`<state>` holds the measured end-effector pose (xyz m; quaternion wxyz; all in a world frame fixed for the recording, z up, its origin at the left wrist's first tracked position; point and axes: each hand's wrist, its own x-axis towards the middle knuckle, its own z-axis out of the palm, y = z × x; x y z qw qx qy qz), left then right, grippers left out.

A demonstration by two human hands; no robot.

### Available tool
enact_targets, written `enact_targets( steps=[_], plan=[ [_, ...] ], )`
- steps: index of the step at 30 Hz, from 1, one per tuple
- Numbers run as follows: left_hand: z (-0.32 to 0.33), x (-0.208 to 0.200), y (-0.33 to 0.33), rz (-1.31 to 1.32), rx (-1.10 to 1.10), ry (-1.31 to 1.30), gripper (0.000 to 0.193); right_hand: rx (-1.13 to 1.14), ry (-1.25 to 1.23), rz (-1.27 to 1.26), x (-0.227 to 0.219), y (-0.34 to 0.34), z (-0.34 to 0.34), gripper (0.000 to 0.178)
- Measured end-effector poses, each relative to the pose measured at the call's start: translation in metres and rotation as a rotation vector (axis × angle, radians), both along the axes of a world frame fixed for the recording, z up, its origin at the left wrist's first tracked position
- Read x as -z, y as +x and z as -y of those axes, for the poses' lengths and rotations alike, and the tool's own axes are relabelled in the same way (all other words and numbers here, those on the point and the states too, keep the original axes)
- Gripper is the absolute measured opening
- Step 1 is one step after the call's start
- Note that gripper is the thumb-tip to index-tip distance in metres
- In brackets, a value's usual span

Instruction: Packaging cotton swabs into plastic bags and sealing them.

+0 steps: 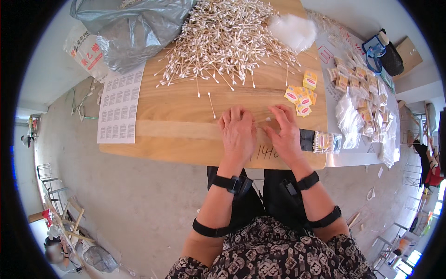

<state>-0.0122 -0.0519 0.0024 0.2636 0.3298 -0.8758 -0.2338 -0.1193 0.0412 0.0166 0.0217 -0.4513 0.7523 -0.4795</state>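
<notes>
My left hand rests palm down on the wooden table, its fingers curled over what look like cotton swabs. A white swab tip sticks out on its right side, toward my right hand. My right hand is just beside that tip, thumb and fingers apart around it; I cannot tell whether they touch it. One loose cotton swab lies beyond my left hand. A large heap of cotton swabs covers the far part of the table. The undersides of both hands are hidden.
Small yellow printed cards and a filled clear packet of swabs lie right of my right hand. A printed label sheet and a grey plastic bag are at left. Farther right, several packed bags cover a white board.
</notes>
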Motion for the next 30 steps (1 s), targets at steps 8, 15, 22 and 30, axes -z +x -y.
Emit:
enact_targets(
  steps=[8, 15, 22, 30],
  plan=[
    [0.088, -0.017, 0.008, 0.162, -0.266, -0.01, 0.021, -0.096, 0.118, 0.038, 0.015, -0.004, 0.001, 0.014],
    [0.088, -0.005, 0.011, 0.324, -0.084, -0.033, 0.016, -0.168, 0.117, -0.039, 0.007, -0.008, 0.005, 0.012],
    [0.067, -0.016, -0.039, -0.063, 0.114, 0.199, 0.018, -0.166, 0.133, 0.015, 0.01, -0.015, 0.004, 0.013],
    [0.164, -0.033, -0.089, 0.105, -0.093, -0.247, 0.03, -0.18, 0.067, 0.0, 0.008, -0.01, 0.007, 0.015]
  ],
)
